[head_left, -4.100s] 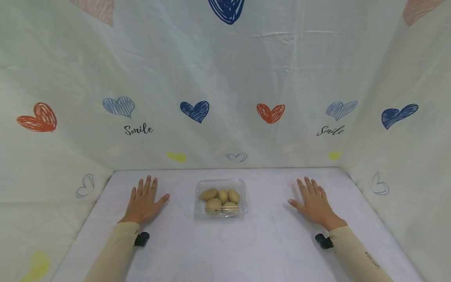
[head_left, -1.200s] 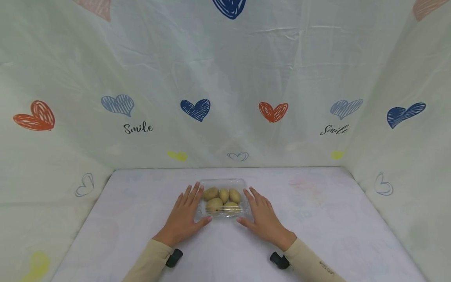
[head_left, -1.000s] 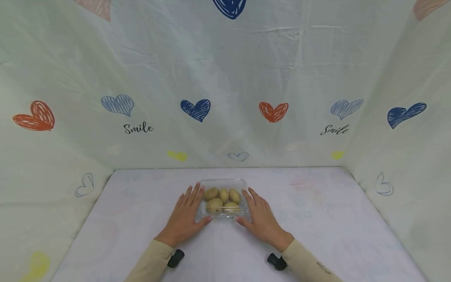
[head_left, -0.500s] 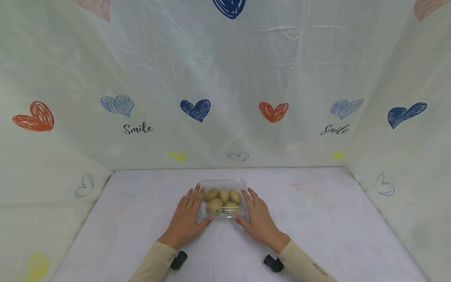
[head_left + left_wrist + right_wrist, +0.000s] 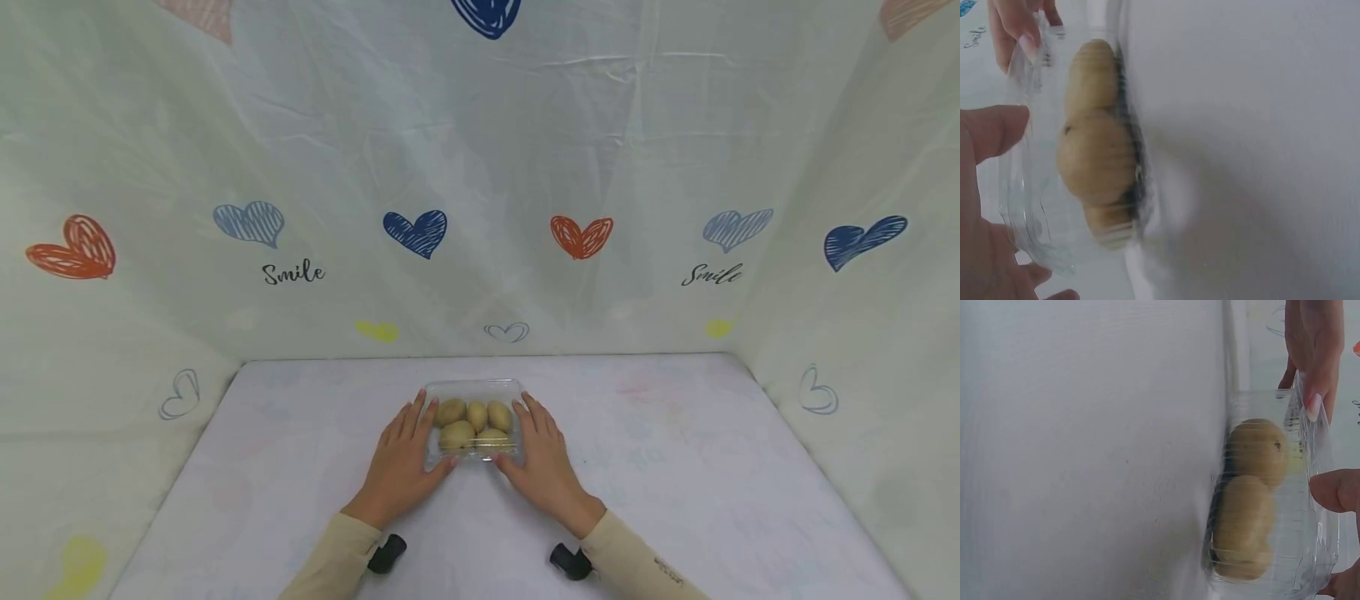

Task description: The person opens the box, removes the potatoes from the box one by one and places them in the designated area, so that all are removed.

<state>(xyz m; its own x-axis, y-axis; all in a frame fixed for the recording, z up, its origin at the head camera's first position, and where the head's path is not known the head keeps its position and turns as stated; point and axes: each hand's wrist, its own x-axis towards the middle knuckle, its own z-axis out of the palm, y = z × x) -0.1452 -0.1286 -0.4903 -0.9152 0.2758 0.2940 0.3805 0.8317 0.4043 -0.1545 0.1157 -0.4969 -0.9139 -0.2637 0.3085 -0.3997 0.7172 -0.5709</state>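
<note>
On the table in the head view lies a clear plastic box (image 5: 474, 389), lid down, with several yellowish potatoes (image 5: 457, 436) inside. My left hand (image 5: 401, 467) holds its left side and my right hand (image 5: 543, 462) its right side. The left thumb (image 5: 1004, 130) meets the near rim, while the other fingers lie along the side. Likewise, the right thumb (image 5: 1335, 490) is at the near rim. Through the ribbed wall of the box (image 5: 1294, 531) the potatoes show in both wrist views. The fingertips at the far corners are partly hidden.
The box stands near the back of a white-covered table (image 5: 675, 500). Behind it and at both sides hangs a pale curtain (image 5: 525, 158) printed with hearts. A small black device (image 5: 387, 554) is worn at the left wrist, another (image 5: 571, 562) at the right.
Both hands have come in from the table's left and right to the box. Over the last second they have closed in a little more on its sides. The box has barely moved.
</note>
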